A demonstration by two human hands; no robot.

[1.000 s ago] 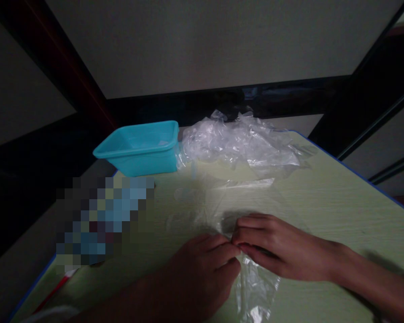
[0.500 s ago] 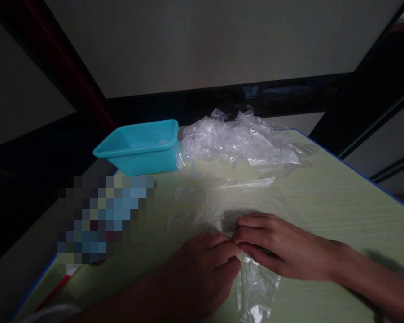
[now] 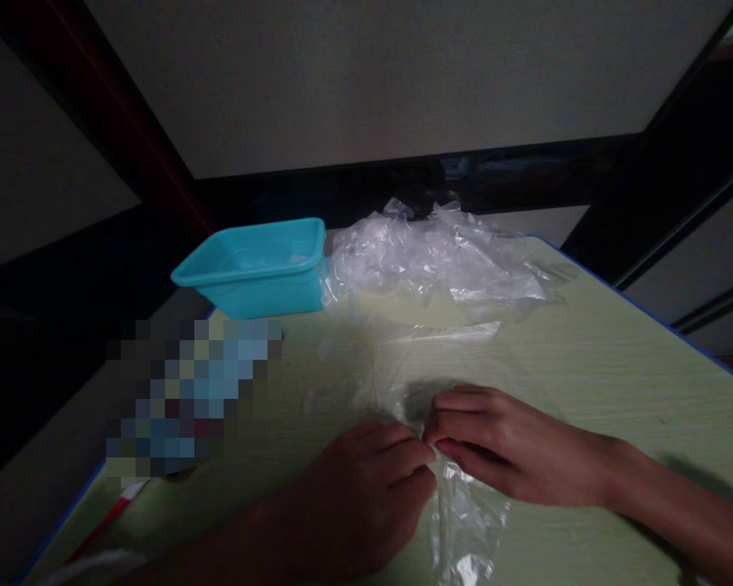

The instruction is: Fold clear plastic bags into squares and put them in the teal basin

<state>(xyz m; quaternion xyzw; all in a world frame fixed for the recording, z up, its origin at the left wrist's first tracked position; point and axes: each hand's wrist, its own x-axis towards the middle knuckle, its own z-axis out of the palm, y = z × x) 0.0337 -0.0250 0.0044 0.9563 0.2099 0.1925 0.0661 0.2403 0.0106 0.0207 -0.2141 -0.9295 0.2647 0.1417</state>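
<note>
A thin clear plastic bag (image 3: 464,521) lies flat on the pale green table (image 3: 616,366), stretching from between my hands toward the near edge and also away toward the middle. My left hand (image 3: 366,488) rests on the table with its fingers curled, fingertips pinching the film. My right hand (image 3: 501,443) faces it, fingers closed on the same film. The fingertips of both hands meet almost touching at the bag's crumpled middle.
A turquoise plastic tub (image 3: 256,268) stands at the far left of the table. Beside it lies a heap of crumpled clear plastic bags (image 3: 433,260). A red-and-white stick-like object (image 3: 107,521) sits near the left front edge. Dark frame bars surround the table.
</note>
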